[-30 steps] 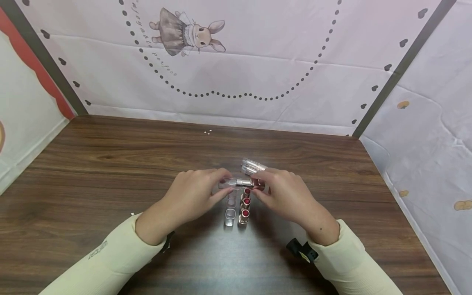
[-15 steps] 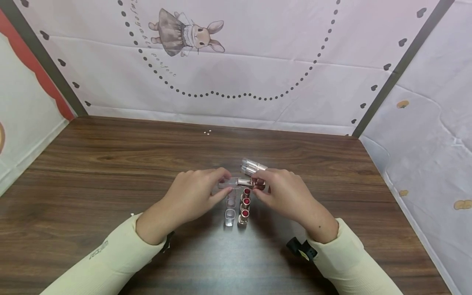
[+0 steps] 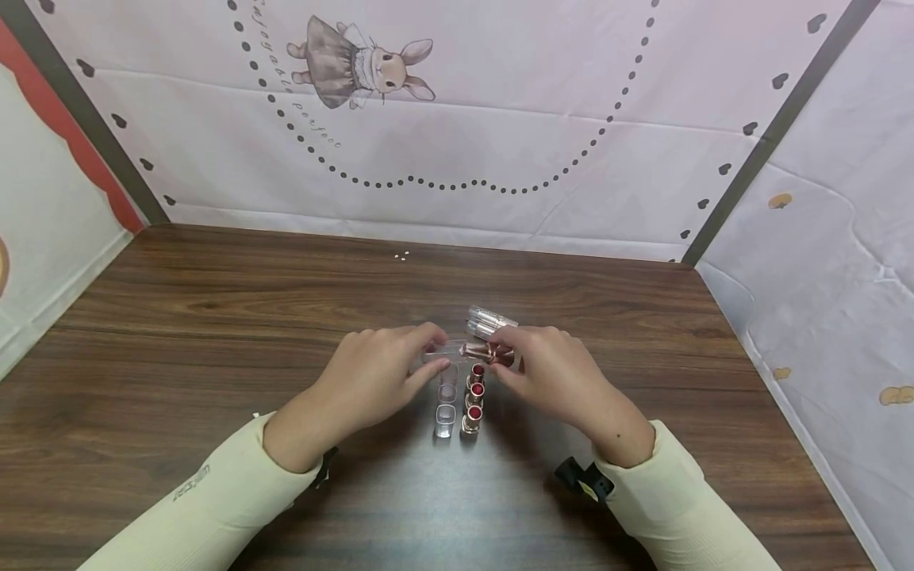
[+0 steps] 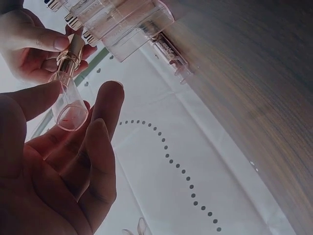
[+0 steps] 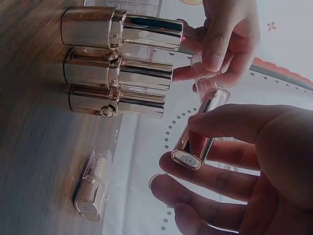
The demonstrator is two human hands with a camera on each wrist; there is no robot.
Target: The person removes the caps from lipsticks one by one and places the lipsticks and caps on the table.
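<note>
My left hand pinches a clear lipstick cap between thumb and fingers. Facing it, my right hand holds a shiny rose-gold lipstick tube level, its labelled base towards the right palm. The tube's inner end sits right at the mouth of the cap, overlapping it in both wrist views. Just below the hands, three uncapped lipsticks stand upright in a row, red tips showing from above. A row of clear caps stands to their left, partly hidden by my left hand.
Two capped lipsticks lie side by side behind my right hand, partly covered by it. Tiny white bits lie near the back of the wooden table. Printed cloth hangs along the back and sides.
The rose-gold tube has turned slightly in my right hand and drawn a little to the right, overlapping the clear cap less. My left hand stays nearly still.
</note>
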